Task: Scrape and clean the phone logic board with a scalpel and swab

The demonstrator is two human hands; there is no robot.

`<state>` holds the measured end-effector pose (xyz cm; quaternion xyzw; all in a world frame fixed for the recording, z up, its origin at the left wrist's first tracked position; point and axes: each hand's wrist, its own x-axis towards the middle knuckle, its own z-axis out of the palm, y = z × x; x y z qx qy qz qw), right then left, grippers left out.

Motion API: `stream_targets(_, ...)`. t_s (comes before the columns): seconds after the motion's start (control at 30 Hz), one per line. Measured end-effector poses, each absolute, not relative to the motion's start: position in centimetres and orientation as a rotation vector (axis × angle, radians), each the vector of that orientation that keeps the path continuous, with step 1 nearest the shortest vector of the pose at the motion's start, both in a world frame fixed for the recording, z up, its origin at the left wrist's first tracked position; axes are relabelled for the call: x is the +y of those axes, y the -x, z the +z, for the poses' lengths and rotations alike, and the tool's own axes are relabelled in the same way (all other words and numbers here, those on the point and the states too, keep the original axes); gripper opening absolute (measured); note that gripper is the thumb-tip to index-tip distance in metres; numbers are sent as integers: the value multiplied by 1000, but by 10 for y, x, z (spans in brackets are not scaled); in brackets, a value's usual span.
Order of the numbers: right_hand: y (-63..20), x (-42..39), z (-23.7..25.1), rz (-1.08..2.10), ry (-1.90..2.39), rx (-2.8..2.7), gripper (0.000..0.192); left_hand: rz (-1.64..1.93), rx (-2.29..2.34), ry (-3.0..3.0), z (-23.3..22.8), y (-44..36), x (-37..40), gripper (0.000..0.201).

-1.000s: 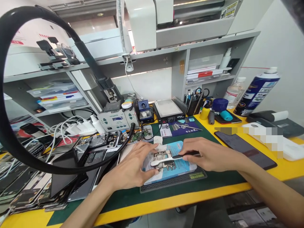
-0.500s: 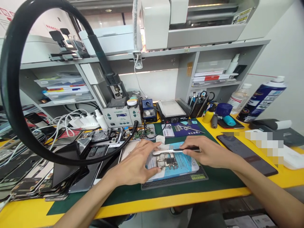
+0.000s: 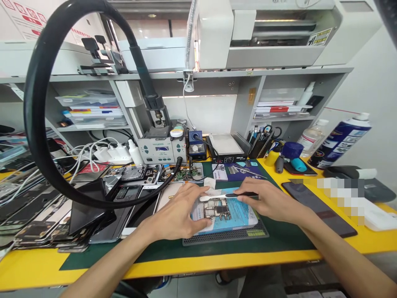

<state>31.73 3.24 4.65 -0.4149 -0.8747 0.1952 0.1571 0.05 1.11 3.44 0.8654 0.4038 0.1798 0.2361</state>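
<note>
A phone circuit board [image 3: 218, 209] lies on a blue-and-white pack [image 3: 243, 213], which rests on a grey perforated mat [image 3: 223, 238]. My right hand [image 3: 259, 198] is closed around the black handle of a toothbrush [image 3: 214, 198]. Its white head lies along the board's upper edge, pointing left. My left hand [image 3: 181, 213] spans the pack's left side, thumb and fingers spread apart. The thumb tip is by the board's lower left corner, and the fingertips reach close to the brush head. Some of the left fingers' undersides are hidden.
A thick black hose [image 3: 34, 103] loops over the left side, from a hot-air station [image 3: 163, 151]. Stacked phones and screens [image 3: 37, 223] crowd the left. Behind stands a hot plate [image 3: 228, 145]. A dark phone [image 3: 319, 209], a spray can [image 3: 341, 138] and a bottle [image 3: 313, 138] are right.
The whole view has shifted slightly, with the shelf and hose now further right and lower. Both hands keep nearly the same places, the toothbrush still at the board's upper edge.
</note>
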Motion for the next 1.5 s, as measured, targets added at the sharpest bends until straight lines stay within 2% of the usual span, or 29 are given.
stream_targets(0.37, -316, 31, 52, 612, 1184, -2500, 34, 662, 1154, -2394, 25, -8, 13, 73)
stream_targets(0.5, -317, 33, 52, 637, 1193, -2492, 35, 656, 1147, -2389, 24, -7, 14, 70)
stream_targets(0.73, -320, 33, 60, 655, 1256, -2468, 36, 630, 1138, -2368, 24, -5, 15, 80)
stream_targets(1.2, -358, 38, 78, 697, 1458, -2414, 36, 614, 1139, -2363, 28, -7, 14, 76)
stream_targets(1.5, -327, 36, 68, 728, 1361, -2438, 42, 611, 1147, -2378, 27, -6, 14, 79)
